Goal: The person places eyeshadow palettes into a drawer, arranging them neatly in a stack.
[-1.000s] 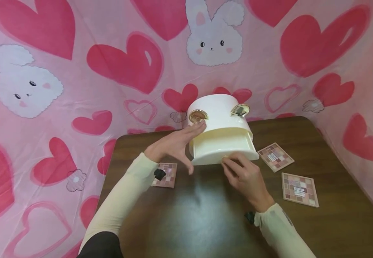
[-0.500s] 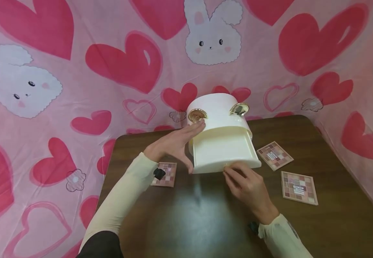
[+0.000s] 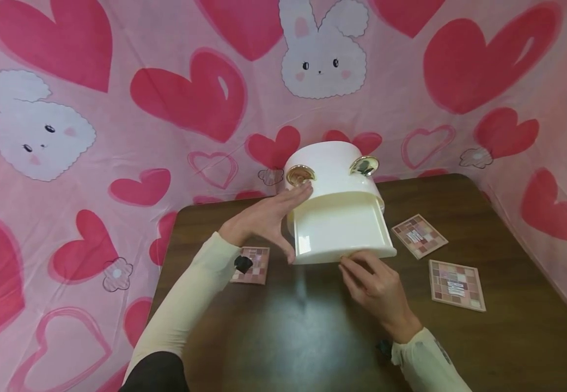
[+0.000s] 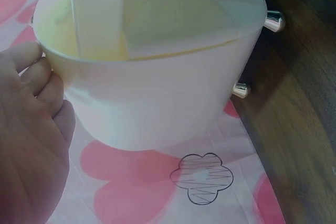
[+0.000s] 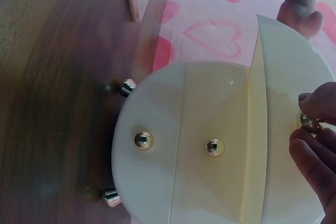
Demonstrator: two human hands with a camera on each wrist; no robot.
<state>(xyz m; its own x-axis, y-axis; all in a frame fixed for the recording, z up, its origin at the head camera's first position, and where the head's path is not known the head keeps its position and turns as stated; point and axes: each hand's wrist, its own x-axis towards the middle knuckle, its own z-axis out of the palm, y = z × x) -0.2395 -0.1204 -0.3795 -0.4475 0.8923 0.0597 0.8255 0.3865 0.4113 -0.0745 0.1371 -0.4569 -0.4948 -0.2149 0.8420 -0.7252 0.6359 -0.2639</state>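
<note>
At the back of the table stands a white drawer organizer (image 3: 332,169) with two round gold-rimmed ears on top and small shiny feet. Its top drawer (image 3: 339,223) is pulled well out, and nothing shows inside. My right hand (image 3: 376,286) pinches this drawer's gold knob (image 5: 305,121) between thumb and fingers. Two lower drawer fronts with gold knobs are flush in the right wrist view. My left hand (image 3: 266,218) rests against the organizer's left side, fingers extended up by the left ear and thumb near the drawer's front corner.
One eyeshadow palette (image 3: 258,265) lies left of the organizer, partly behind my left wrist. Two more, a far palette (image 3: 419,236) and a nearer palette (image 3: 456,285), lie to the right. A pink heart-print cloth (image 3: 175,109) hangs behind the brown wooden table (image 3: 303,337).
My right hand has drawn the top drawer further out toward me, mostly in the first half second. The left hand has stayed on the organizer's side.
</note>
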